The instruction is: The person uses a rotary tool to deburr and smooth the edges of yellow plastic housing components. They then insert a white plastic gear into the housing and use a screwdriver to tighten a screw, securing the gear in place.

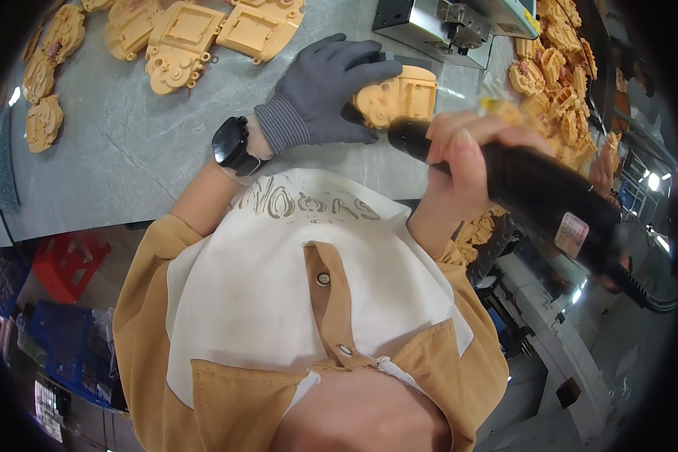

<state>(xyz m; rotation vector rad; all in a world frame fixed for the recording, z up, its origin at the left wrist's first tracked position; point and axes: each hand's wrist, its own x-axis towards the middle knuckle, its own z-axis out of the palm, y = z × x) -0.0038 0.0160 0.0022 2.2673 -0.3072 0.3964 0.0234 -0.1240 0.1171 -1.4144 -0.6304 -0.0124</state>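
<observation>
My left hand (330,89), in a dark grey glove, grips a light-orange plastic housing (396,96) on the grey table (151,169). The housing has a rectangular recess on its right side. In my bare right hand (467,154) is a black electric screwdriver (550,188), lying slantwise with its cord at the far end. The screwdriver's front end is beside the near edge of the housing; its bit is not visible, so whether they touch I cannot tell.
Several larger orange housings (179,45) lie at the back left, and smaller ones (45,123) along the left. A heap of orange parts (561,83) fills the right side. Behind my hands stands a metal device (437,26). Below the table at left is a red stool (69,264).
</observation>
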